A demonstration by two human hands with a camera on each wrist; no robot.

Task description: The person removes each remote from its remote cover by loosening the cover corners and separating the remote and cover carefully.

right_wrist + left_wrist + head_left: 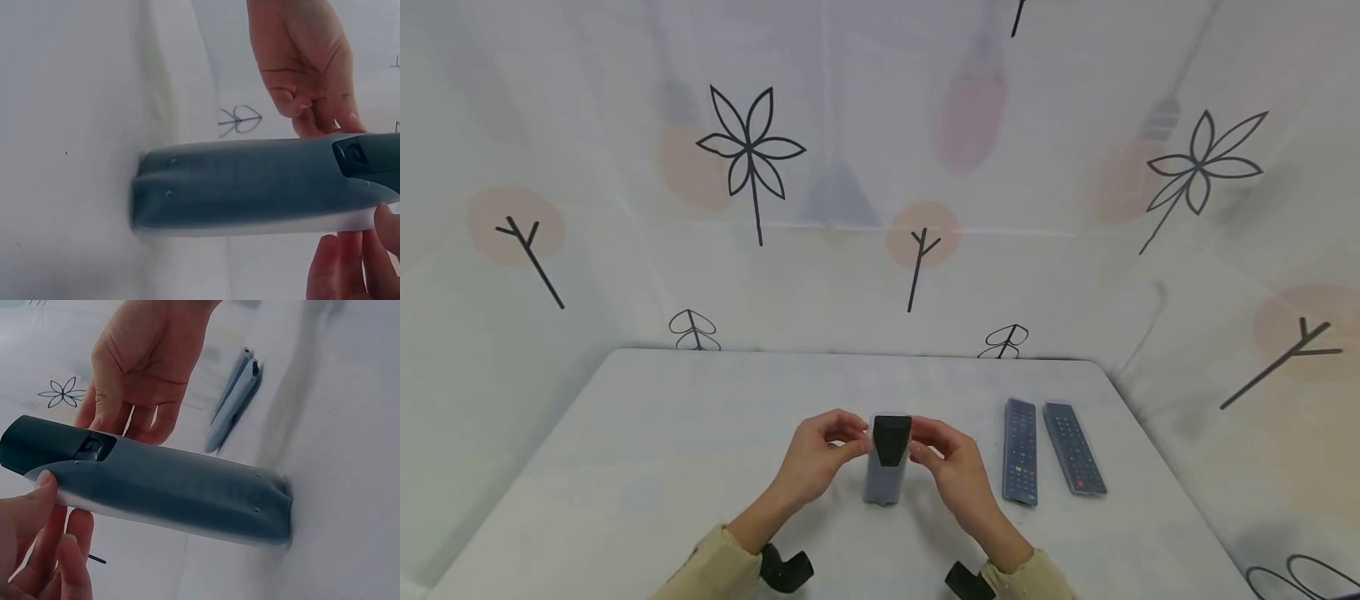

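Note:
A remote control [892,440] stands on end on the white table, its dark upper end sticking out of a translucent sleeve [882,485]. In both wrist views the sleeve [187,490] covers most of its length, its bottom end touching the table. My left hand [823,454] pinches the sleeve's upper edge between thumb and fingers on the left side. On the opposite side my right hand [951,467] pinches that edge too, its thumb showing on the sleeve in the right wrist view. The remote's front face cannot be made out.
Two more remotes lie to the right, one remote [1020,454] nearly straight and another remote [1075,450] slanted beside it, buttons up. A patterned cloth [827,292] hangs behind the table [662,433]. Dark straps [786,571] sit at both wrists.

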